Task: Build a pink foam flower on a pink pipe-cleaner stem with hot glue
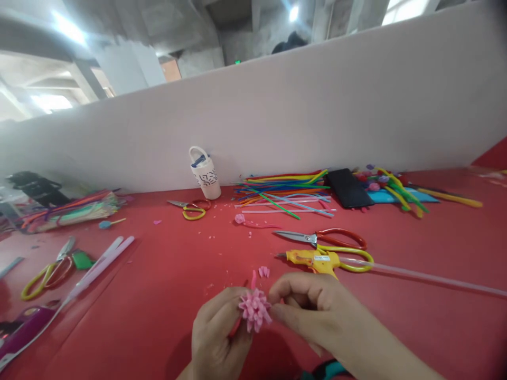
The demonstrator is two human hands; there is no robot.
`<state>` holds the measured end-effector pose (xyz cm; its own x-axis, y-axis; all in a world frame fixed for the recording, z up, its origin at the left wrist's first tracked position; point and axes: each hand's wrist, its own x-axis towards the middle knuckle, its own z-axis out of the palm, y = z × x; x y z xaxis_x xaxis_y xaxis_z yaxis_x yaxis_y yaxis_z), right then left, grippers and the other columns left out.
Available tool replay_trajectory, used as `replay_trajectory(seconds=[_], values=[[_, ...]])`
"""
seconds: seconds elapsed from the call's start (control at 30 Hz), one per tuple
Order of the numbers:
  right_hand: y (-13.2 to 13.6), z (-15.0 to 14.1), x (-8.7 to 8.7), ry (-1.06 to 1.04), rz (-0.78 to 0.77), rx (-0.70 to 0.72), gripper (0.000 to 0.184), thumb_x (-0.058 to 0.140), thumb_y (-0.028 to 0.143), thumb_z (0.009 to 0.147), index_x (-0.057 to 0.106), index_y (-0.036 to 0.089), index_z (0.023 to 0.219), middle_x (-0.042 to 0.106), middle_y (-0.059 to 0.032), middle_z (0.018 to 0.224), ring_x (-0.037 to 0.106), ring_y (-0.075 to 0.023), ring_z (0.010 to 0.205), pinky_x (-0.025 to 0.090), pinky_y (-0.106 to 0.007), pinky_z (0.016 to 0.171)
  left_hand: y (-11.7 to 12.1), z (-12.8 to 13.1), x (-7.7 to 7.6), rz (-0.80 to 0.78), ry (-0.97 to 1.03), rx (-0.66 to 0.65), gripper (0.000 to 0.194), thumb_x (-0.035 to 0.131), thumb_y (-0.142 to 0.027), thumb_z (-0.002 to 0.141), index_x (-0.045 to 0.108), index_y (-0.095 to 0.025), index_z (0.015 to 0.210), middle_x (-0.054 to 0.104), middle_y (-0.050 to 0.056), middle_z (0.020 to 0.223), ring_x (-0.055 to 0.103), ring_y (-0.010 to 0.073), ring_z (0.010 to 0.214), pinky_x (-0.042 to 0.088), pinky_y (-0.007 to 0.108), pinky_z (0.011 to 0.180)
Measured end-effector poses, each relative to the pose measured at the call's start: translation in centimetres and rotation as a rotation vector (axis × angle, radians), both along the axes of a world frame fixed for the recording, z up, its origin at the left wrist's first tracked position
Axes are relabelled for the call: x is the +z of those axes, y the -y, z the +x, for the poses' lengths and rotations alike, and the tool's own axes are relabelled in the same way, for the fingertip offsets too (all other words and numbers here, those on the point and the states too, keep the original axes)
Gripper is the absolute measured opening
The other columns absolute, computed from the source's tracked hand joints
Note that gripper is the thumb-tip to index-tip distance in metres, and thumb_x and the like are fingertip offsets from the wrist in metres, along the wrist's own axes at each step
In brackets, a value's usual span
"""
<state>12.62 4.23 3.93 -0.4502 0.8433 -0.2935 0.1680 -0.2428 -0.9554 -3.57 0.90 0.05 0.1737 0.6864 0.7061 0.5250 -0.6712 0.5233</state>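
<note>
A pink flower (254, 310) with many small pointed petals is pinched in my left hand (222, 330), near the table's front edge. Its pink stem sticks up behind the petals. The thumb and forefinger of my right hand (312, 306) are pressed together at the flower's right edge; whatever lies between these fingertips is hidden. Just beyond the flower lie a few loose pink petals (264, 272). A yellow glue gun (312, 258), with a long clear glue stick in its back, rests beyond my right hand. Scissors (297, 237) with red and yellow handles lie against it.
Colourful pipe cleaners (285, 187) lie at the back beside a black phone (349, 188). A white cup (208, 179) stands by the white partition (253, 116). More scissors (194, 211) and a small pink flower (240, 218) lie mid-table. At left is a purple glue gun (27, 330).
</note>
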Motion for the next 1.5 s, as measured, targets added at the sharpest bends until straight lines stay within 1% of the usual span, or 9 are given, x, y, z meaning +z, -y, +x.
replay_trajectory(seconds=[0.13, 0.23, 0.3, 0.43, 0.57, 0.63, 0.97, 1.27, 1.5], values=[[-0.2, 0.3, 0.0, -0.059, -0.031, 0.018, 0.012, 0.061, 0.030, 0.066, 0.057, 0.019, 0.063, 0.036, 0.0108, 0.037, 0.025, -0.0034, 0.031, 0.015, -0.020, 0.033, 0.3, 0.7, 0.4, -0.051, -0.026, 0.128, 0.020, 0.048, -0.005, 0.075, 0.054, -0.018, 0.061, 0.058, -0.001, 0.053, 0.053, 0.0101, 0.046, 0.042, 0.018, 0.045], [-0.3, 0.5, -0.4, -0.107, -0.068, -0.030, 0.016, 0.062, 0.033, 0.068, 0.058, 0.017, 0.064, 0.038, 0.0101, 0.040, 0.025, -0.0028, 0.034, 0.014, -0.019, 0.034, 0.4, 1.1, 0.4, -0.137, -0.028, 0.184, 0.021, 0.046, -0.006, 0.074, 0.054, -0.018, 0.059, 0.056, -0.002, 0.051, 0.049, 0.0093, 0.044, 0.040, 0.019, 0.044], [-0.4, 0.6, -0.8, -0.146, -0.098, -0.040, 0.018, 0.063, 0.033, 0.070, 0.060, 0.016, 0.066, 0.039, 0.0096, 0.041, 0.025, -0.0026, 0.035, 0.014, -0.019, 0.035, 0.4, 1.2, 0.3, -0.194, -0.002, 0.197, 0.020, 0.046, -0.007, 0.073, 0.054, -0.017, 0.059, 0.055, -0.002, 0.051, 0.047, 0.0089, 0.045, 0.039, 0.018, 0.045], [-0.7, 0.8, -1.7, -0.214, -0.149, -0.012, 0.017, 0.064, 0.031, 0.074, 0.060, 0.015, 0.069, 0.037, 0.0108, 0.038, 0.022, -0.0025, 0.034, 0.013, -0.020, 0.036, 0.1, 1.3, 0.1, -0.336, 0.067, 0.209, 0.019, 0.046, -0.009, 0.072, 0.052, -0.017, 0.056, 0.049, -0.004, 0.048, 0.044, 0.0087, 0.045, 0.036, 0.019, 0.045], [-0.7, 1.0, -2.0, -0.238, -0.171, -0.018, 0.016, 0.063, 0.029, 0.076, 0.059, 0.015, 0.070, 0.036, 0.0113, 0.037, 0.020, -0.0028, 0.035, 0.013, -0.020, 0.037, 0.0, 1.5, 0.2, -0.522, 0.165, 0.171, 0.020, 0.044, -0.013, 0.072, 0.050, -0.018, 0.054, 0.049, -0.004, 0.047, 0.045, 0.0103, 0.045, 0.036, 0.020, 0.046], [-0.7, 0.9, -2.0, -0.236, -0.175, -0.024, 0.016, 0.062, 0.029, 0.077, 0.059, 0.015, 0.070, 0.036, 0.0114, 0.036, 0.020, -0.0028, 0.035, 0.013, -0.021, 0.038, 0.0, 1.6, 0.2, -0.562, 0.196, 0.159, 0.021, 0.044, -0.014, 0.072, 0.049, -0.019, 0.053, 0.047, -0.004, 0.047, 0.043, 0.0102, 0.045, 0.035, 0.021, 0.045], [-0.7, 0.7, -2.1, -0.234, -0.199, -0.031, 0.018, 0.064, 0.030, 0.076, 0.059, 0.015, 0.069, 0.036, 0.0118, 0.035, 0.020, -0.0028, 0.034, 0.010, -0.022, 0.038, 0.1, 1.5, -0.4, -0.541, 0.133, 0.194, 0.018, 0.044, -0.014, 0.073, 0.050, -0.018, 0.056, 0.047, -0.004, 0.051, 0.043, 0.0110, 0.049, 0.035, 0.022, 0.048], [-0.7, 0.7, -2.2, -0.237, -0.211, -0.033, 0.017, 0.063, 0.029, 0.077, 0.059, 0.015, 0.068, 0.036, 0.0113, 0.035, 0.021, -0.0028, 0.034, 0.010, -0.022, 0.039, 0.1, 1.4, -0.5, -0.512, 0.124, 0.181, 0.017, 0.044, -0.012, 0.073, 0.051, -0.018, 0.059, 0.046, -0.004, 0.052, 0.041, 0.0107, 0.049, 0.035, 0.021, 0.049], [-0.6, 0.7, -2.0, -0.216, -0.190, -0.026, 0.017, 0.063, 0.030, 0.076, 0.058, 0.016, 0.067, 0.036, 0.0112, 0.035, 0.022, -0.0031, 0.034, 0.011, -0.022, 0.038, 0.0, 1.4, -0.4, -0.500, 0.117, 0.188, 0.017, 0.045, -0.012, 0.073, 0.052, -0.018, 0.059, 0.046, -0.004, 0.051, 0.041, 0.0103, 0.048, 0.035, 0.021, 0.047]])
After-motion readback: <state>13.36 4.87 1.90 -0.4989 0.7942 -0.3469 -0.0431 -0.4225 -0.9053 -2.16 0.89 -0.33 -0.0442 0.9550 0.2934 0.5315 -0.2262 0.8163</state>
